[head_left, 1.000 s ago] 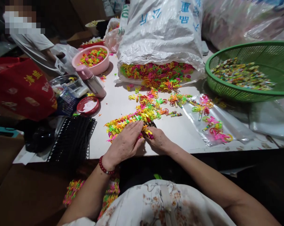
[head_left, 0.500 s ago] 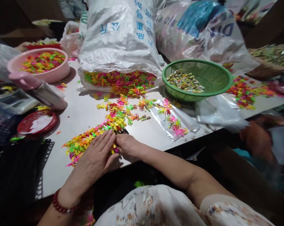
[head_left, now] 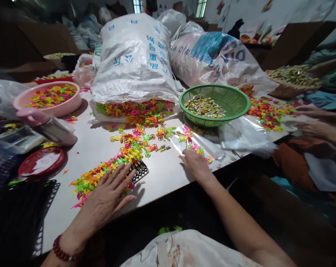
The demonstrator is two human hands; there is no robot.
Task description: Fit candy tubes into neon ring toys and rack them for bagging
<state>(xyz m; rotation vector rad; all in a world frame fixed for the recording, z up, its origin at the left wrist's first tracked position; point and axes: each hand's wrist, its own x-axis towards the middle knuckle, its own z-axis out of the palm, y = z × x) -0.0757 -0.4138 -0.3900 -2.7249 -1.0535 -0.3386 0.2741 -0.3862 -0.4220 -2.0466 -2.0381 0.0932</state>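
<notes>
while the left hand (head_left: 105, 200) lies spread on trinkets (head_left: 91, 175), the right hand (head_left: 197, 167) curls, grip unclear.

Upon the white tabletop (head_left: 159, 180), close to the near edge: one black rack (head_left: 141, 172), covered with colourful plastic pieces (head_left: 94, 174). Toward the near left corner, a stack of black racks (head_left: 16, 217); behind, a red basket (head_left: 62, 157), a pink-lidded jug (head_left: 55, 131) and a pink basin (head_left: 70, 103). Toward the far edge, a white sack (head_left: 131, 70) (with mouth open), then loose pieces (head_left: 129, 139). Toward the right edge, a green basket (head_left: 236, 111), clear plastic bags (head_left: 238, 135) and a bright heap (head_left: 270, 116).
</notes>
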